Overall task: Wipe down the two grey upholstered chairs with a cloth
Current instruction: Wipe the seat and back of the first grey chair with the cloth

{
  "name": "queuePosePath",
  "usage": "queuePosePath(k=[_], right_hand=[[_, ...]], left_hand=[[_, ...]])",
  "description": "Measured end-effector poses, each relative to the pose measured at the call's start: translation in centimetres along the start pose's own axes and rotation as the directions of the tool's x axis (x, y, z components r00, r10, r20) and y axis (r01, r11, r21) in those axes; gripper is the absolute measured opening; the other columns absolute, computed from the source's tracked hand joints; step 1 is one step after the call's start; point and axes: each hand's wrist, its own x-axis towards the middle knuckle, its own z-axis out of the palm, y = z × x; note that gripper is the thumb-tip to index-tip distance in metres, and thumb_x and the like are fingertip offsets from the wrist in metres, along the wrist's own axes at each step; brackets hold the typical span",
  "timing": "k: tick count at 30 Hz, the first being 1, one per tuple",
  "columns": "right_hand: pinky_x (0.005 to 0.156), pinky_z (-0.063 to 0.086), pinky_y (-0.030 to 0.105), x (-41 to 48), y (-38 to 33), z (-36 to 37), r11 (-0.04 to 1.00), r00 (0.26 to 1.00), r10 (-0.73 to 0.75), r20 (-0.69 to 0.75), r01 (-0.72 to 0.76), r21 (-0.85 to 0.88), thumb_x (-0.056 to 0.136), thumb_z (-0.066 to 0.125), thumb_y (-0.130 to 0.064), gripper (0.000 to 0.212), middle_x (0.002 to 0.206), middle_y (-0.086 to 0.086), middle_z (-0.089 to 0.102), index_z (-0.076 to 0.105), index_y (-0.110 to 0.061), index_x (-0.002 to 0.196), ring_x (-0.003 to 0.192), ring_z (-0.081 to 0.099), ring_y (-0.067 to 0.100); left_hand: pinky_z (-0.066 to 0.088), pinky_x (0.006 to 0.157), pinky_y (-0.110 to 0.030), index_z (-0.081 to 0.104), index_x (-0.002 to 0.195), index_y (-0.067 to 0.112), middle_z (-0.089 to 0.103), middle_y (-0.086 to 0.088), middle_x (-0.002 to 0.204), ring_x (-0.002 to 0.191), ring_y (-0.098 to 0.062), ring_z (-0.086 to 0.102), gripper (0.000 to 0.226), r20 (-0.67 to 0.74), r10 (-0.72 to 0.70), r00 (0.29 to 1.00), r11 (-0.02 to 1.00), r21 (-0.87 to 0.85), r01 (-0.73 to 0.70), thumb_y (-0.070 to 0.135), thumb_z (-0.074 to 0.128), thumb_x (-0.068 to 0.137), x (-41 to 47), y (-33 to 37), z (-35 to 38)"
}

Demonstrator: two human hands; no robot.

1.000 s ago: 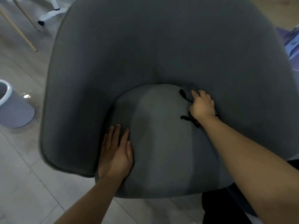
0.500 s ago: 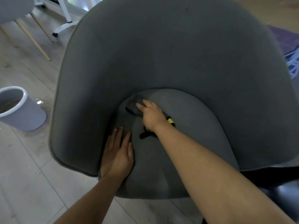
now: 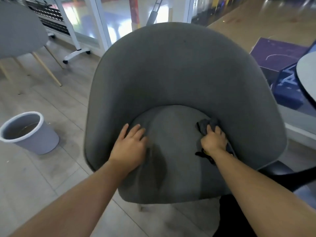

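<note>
Grey chair [image 3: 179, 74], dark cloth [image 3: 204, 126] pressed at the seat's rear right.

On the right hand [image 3: 213, 141] the grip is curled round the dark cloth, holding it where the seat cushion [image 3: 174, 159] meets the curved backrest; the left hand [image 3: 130, 144] lies flat on the cushion's left side, grip wide, holding nothing; a second grey chair [image 3: 18, 29] stands at far left (only partly in view); a grey bucket [image 3: 29, 132] with a white rim sits on the floor [image 3: 42, 177], near the first chair.
</note>
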Motion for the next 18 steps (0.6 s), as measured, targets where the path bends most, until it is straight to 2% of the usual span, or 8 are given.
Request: queuePosePath(k=[2, 4, 6, 8, 11, 13, 15, 18], right_hand=[[0.116, 0.019, 0.047, -1.4, -2.8, 0.6, 1.000, 1.000, -0.006, 0.021, 0.005, 0.028, 0.091, 0.043, -0.022, 0.071, 0.161, 0.010, 0.008, 0.013, -0.026, 0.155, 0.142, 0.016, 0.035], [0.117, 0.016, 0.046, -3.1, -6.4, 1.8, 0.995, 0.995, -0.091, 0.032, 0.090, 0.038, 0.091, 0.045, -0.020, 0.072, 0.162, 0.010, 0.003, 0.013, -0.025, 0.155, 0.144, 0.011, 0.036], [0.118, 0.014, 0.046, -5.3, -10.7, 3.3, 0.973, 0.972, -0.229, 0.056, 0.227, 0.031, 0.091, 0.046, -0.020, 0.073, 0.163, 0.010, 0.000, 0.012, -0.024, 0.155, 0.146, 0.008, 0.035], [0.119, 0.013, 0.046, -7.8, -14.9, 5.3, 0.931, 0.927, -0.366, 0.080, 0.366, 0.020, 0.091, 0.048, -0.020, 0.072, 0.163, 0.009, 0.001, 0.014, -0.025, 0.155, 0.146, 0.008, 0.034], [0.118, 0.015, 0.045, -11.0, -18.9, 7.3, 0.835, 0.829, -0.544, 0.128, 0.549, -0.007, 0.091, 0.049, -0.017, 0.070, 0.163, 0.007, 0.005, 0.020, -0.028, 0.154, 0.147, 0.009, 0.033], [0.117, 0.018, 0.044, -11.7, -19.1, 8.0, 0.780, 0.775, -0.617, 0.137, 0.626, -0.024, 0.091, 0.048, -0.015, 0.068, 0.163, 0.007, 0.008, 0.023, -0.029, 0.153, 0.146, 0.011, 0.033], [0.117, 0.020, 0.043, -10.8, -17.9, 7.6, 0.756, 0.753, -0.647, 0.120, 0.654, -0.032, 0.093, 0.045, -0.012, 0.066, 0.162, 0.008, 0.011, 0.023, -0.029, 0.153, 0.145, 0.015, 0.032], [0.116, 0.021, 0.041, -8.1, -13.9, 6.2, 0.799, 0.800, -0.596, 0.067, 0.599, -0.049, 0.091, 0.053, -0.011, 0.072, 0.161, 0.008, 0.013, 0.022, -0.028, 0.154, 0.144, 0.018, 0.031]], left_hand=[[0.027, 0.116, -0.062, 0.074, 0.104, 0.010, 0.061, -0.015, 0.137, 0.138, -0.036, 0.048, 0.030, -0.050, -0.029, 0.998, 0.988, 0.152, 0.036, 0.022, 0.053, 0.085, 0.9, -3.0, -3.1], [0.021, 0.119, -0.061, 0.071, 0.114, 0.010, 0.054, -0.015, 0.146, 0.145, -0.036, 0.038, 0.036, -0.116, -0.089, 0.989, 0.971, 0.212, 0.113, 0.024, 0.050, 0.089, 0.5, -6.0, -5.4], [0.017, 0.121, -0.060, 0.064, 0.132, 0.013, 0.041, -0.009, 0.158, 0.151, -0.035, 0.026, 0.047, -0.137, -0.188, 0.973, 0.969, 0.133, 0.206, 0.030, 0.040, 0.095, -0.5, -8.1, -6.5], [0.024, 0.120, -0.058, 0.052, 0.146, 0.017, 0.026, -0.001, 0.166, 0.155, -0.033, 0.013, 0.054, -0.100, -0.274, 0.957, 0.962, -0.014, 0.274, 0.034, 0.033, 0.098, -1.2, -8.8, -6.4], [0.031, 0.117, -0.058, 0.046, 0.150, 0.014, 0.022, -0.001, 0.167, 0.156, -0.031, 0.010, 0.055, -0.105, -0.330, 0.938, 0.938, -0.148, 0.314, 0.034, 0.032, 0.100, -1.1, -8.4, -6.0], [0.026, 0.120, -0.056, 0.043, 0.151, 0.016, 0.021, 0.001, 0.167, 0.156, -0.027, 0.008, 0.058, -0.092, -0.354, 0.931, 0.929, -0.150, 0.338, 0.037, 0.034, 0.099, -1.2, -8.3, -5.9], [0.021, 0.122, -0.054, 0.040, 0.153, 0.018, 0.017, 0.003, 0.168, 0.157, -0.024, 0.005, 0.061, -0.082, -0.362, 0.929, 0.925, -0.154, 0.347, 0.042, 0.033, 0.097, -1.5, -8.3, -6.1], [0.021, 0.121, -0.055, 0.043, 0.152, 0.018, 0.018, 0.003, 0.168, 0.156, -0.025, 0.006, 0.060, -0.099, -0.365, 0.926, 0.925, -0.151, 0.349, 0.041, 0.031, 0.097, -1.5, -8.1, -6.3]])
